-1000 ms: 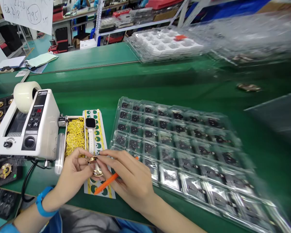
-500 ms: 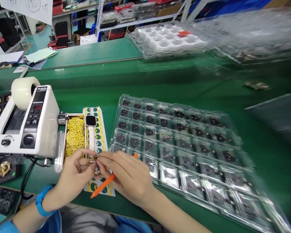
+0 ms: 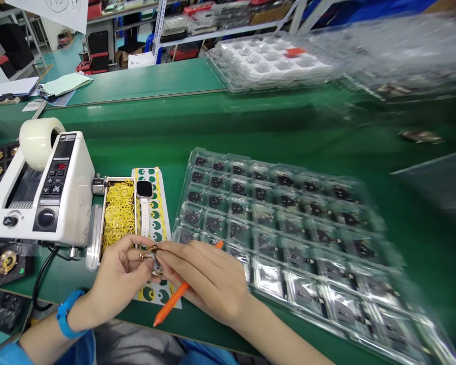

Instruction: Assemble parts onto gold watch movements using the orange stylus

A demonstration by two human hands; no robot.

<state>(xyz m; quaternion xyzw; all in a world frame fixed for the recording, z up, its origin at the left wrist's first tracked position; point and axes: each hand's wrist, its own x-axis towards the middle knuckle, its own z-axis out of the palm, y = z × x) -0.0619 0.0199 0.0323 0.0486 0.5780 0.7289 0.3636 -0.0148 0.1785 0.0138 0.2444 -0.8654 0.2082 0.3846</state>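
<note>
Between my two hands is a small gold-coloured metal part (image 3: pixel 157 269), mostly covered by fingers. My left hand (image 3: pixel 123 268), with a blue band at the wrist, pinches it from the left. Fingertips of my right hand (image 3: pixel 209 279) meet the part from the other side. An orange pen-like stick (image 3: pixel 171 304) is also tucked in my right hand, its tip pointing down and left. Below the hands lies a sheet of green and yellow stickers (image 3: pixel 159 213), with a white-strapped watch (image 3: pixel 144 203) on it. Beside the sheet stands a box of yellow rings (image 3: pixel 118 210).
A white tape dispenser (image 3: pixel 66 192) stands at the left, near a black foam tray (image 3: pixel 5 261) of round gold parts. On the right lies a clear blister tray (image 3: pixel 266 274) with dark parts. Stacked plastic trays (image 3: pixel 266 66) sit on the back ledge.
The camera view has shifted slightly. My hands stay together at the gold part, and the orange stick has moved a little down and right in the picture.
</note>
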